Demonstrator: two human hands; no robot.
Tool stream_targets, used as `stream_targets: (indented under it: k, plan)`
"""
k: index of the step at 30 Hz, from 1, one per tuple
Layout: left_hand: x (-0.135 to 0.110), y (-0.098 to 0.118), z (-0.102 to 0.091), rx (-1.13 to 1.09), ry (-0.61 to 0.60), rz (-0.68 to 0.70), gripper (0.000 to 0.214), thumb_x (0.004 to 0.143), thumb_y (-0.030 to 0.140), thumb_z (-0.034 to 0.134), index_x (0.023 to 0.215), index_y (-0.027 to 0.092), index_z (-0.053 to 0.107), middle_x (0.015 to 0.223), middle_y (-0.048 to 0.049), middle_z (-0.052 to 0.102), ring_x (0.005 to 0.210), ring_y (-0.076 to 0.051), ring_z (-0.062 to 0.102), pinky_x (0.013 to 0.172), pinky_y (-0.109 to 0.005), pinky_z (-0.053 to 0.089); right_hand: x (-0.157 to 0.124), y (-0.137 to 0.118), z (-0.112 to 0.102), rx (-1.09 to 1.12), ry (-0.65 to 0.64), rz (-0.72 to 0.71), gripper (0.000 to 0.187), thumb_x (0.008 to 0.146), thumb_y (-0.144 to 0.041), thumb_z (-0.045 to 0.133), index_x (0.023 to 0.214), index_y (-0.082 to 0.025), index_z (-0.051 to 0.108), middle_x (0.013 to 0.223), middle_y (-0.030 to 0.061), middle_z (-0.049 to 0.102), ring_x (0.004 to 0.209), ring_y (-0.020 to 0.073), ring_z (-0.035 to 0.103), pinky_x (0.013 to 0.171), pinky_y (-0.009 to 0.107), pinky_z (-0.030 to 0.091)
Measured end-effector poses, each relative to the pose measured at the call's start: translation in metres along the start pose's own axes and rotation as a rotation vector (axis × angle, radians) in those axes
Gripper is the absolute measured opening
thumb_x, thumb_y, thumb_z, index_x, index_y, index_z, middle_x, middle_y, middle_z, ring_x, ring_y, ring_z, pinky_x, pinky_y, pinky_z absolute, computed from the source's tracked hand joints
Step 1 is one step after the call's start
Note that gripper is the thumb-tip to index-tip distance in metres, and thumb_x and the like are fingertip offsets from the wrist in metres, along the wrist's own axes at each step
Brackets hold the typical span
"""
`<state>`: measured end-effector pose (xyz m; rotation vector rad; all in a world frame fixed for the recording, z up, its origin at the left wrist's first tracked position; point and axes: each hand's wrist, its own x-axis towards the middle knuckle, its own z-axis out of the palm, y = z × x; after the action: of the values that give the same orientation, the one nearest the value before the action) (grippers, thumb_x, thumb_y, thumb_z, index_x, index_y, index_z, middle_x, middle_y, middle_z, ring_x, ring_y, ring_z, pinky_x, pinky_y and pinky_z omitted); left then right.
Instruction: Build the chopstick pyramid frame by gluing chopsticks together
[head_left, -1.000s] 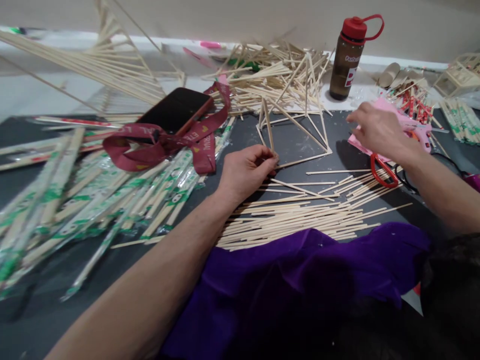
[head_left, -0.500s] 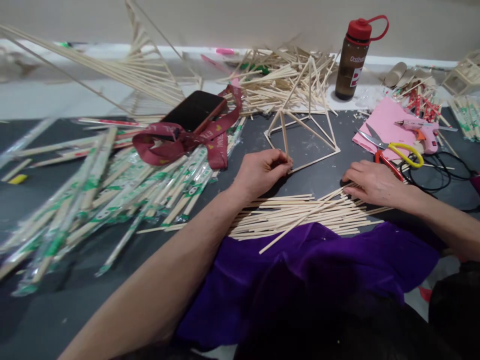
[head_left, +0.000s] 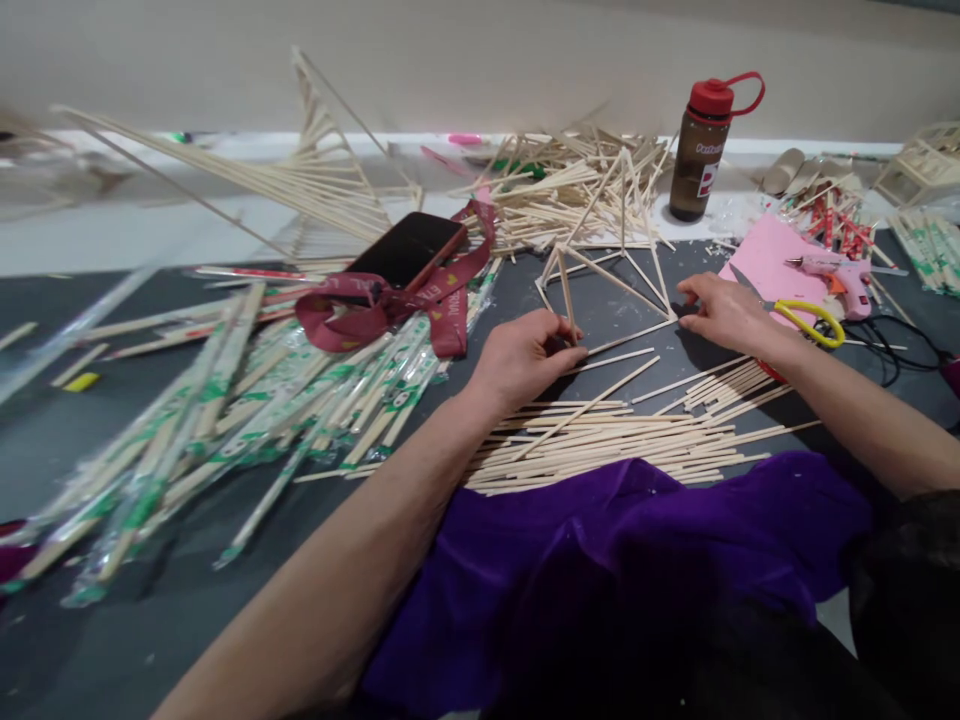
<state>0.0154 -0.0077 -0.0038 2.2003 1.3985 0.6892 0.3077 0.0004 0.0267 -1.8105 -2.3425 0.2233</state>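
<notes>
A see-through frame of joined thin wooden sticks [head_left: 611, 268] stands on the dark table, its struts leaning up to peaks. My left hand [head_left: 525, 360] pinches its near left corner, where an upright strut meets the base; the fingertips partly hide the joint. By the frame's right base corner is my right hand [head_left: 724, 312], thumb and fingers apart, with nothing visible between them. Whether its fingertips touch that corner I cannot tell. Loose wooden sticks [head_left: 600, 445] lie in a flat heap between my forearms, a few of them scattered just in front of the frame.
Paper-wrapped chopsticks [head_left: 277, 390] cover the left side, with a phone [head_left: 409, 248] and red lanyard [head_left: 448, 325] on top. Behind are a stick pile [head_left: 555, 190] and a bottle [head_left: 701, 155]. Yellow-handled scissors [head_left: 810, 318] and a pink glue gun [head_left: 840, 275] lie right.
My right hand has moved from the loose sticks up to the frame's right corner. Some sticks now lie spread out nearer the frame. My left hand keeps its pinch on the near corner.
</notes>
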Motion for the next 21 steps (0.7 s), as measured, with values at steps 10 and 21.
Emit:
stream_targets:
  k: [10,21]
  plan:
    - [0.0,-0.003,-0.001,0.14,-0.078,-0.042,0.018,0.081,0.036,0.062,0.085,0.023,0.073,0.087,-0.003,0.072,0.081,-0.02,0.066,0.075,-0.03,0.048,0.013,-0.005,0.014,0.158,-0.036,0.023,0.009,0.08,-0.025,0.069,0.087,-0.019,0.067,0.09,0.0035,0.067,0.078,0.0165,0.06,0.068,0.027,0.041]
    - [0.003,-0.015,-0.009,0.014,0.011,-0.139,0.022,0.077,0.038,0.063,0.084,0.023,0.077,0.091,-0.0051,0.078,0.087,-0.023,0.07,0.084,-0.033,0.052,0.004,-0.013,0.02,0.225,-0.065,0.02,0.01,0.081,-0.027,0.069,0.083,-0.02,0.062,0.085,0.003,0.068,0.076,0.0168,0.06,0.066,0.027,0.039]
